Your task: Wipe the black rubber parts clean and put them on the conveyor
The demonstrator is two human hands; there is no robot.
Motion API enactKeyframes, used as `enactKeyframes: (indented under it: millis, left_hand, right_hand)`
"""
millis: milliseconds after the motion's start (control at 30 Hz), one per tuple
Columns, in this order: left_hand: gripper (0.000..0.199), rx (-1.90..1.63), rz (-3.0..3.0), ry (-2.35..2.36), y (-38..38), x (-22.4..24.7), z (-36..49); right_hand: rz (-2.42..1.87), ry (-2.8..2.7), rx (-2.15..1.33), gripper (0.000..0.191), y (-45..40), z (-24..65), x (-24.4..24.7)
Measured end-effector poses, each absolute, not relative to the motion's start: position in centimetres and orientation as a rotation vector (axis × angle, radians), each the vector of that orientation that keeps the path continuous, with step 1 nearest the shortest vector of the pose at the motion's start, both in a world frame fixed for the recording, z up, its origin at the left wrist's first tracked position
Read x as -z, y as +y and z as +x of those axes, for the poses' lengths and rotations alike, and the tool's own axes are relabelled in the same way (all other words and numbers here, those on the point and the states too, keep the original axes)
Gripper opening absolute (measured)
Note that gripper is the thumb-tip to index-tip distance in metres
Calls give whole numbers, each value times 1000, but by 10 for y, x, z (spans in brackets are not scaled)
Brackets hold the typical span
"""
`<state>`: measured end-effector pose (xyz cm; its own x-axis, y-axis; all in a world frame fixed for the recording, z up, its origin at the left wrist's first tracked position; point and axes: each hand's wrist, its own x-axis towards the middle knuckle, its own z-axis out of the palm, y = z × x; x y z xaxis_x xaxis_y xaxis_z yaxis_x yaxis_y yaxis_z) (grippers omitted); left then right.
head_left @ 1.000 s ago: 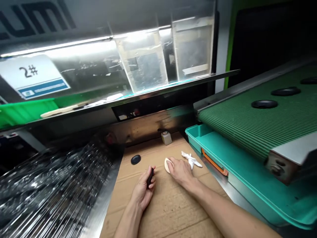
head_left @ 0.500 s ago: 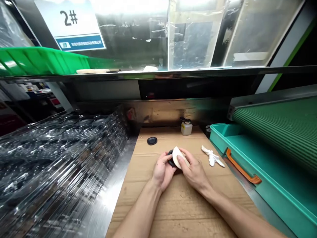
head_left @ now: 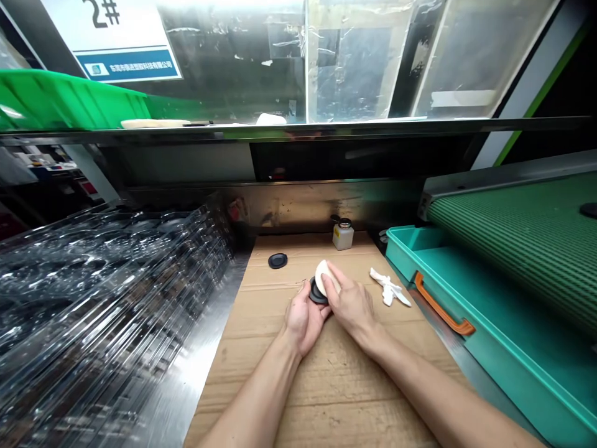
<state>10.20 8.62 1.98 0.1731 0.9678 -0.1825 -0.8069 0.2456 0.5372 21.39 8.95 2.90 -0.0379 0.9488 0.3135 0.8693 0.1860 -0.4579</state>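
My left hand (head_left: 302, 318) grips a round black disc-shaped part (head_left: 317, 295) by its edge, above the cardboard sheet (head_left: 326, 386). Pressed against the disc's upper side is a white round pad (head_left: 321, 278), pinched in my right hand (head_left: 351, 305). The fingers of my right hand hide part of the pad, and the pad covers part of the disc. A second black disc (head_left: 278, 261) lies flat on the cardboard, farther back and to the left. To the right of my right hand rests a crumpled white cloth or tissue (head_left: 390, 288).
A small bottle (head_left: 343, 235) with a dark flip lid stands at the cardboard's back. Stacked clear plastic trays (head_left: 116, 292) fill the left. On the right are a teal bin (head_left: 517, 367) with an orange handle (head_left: 441, 306) and a green conveyor belt (head_left: 522, 224). A shelf edge (head_left: 298, 129) crosses above.
The white pad has shifted across the black disc, exposing more of its lower edge. The whole view has shifted slightly, and a dark disc now shows on the conveyor at the right edge.
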Motion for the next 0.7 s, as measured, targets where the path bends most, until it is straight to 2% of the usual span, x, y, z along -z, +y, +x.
enactKeyframes:
  millis: [367, 600, 700]
  left_hand:
    - [28, -1292, 394, 589, 85, -20, 103]
    - [23, -1450, 327, 652, 95, -21, 91]
    - [24, -1414, 353, 661, 95, -21, 92]
  right_hand:
    - [-1509, -1958, -272, 46, 88, 218, -22]
    - [-1320, -1784, -537, 37, 100, 240, -22]
    - [-1153, -1761, -720, 31, 107, 245, -23]
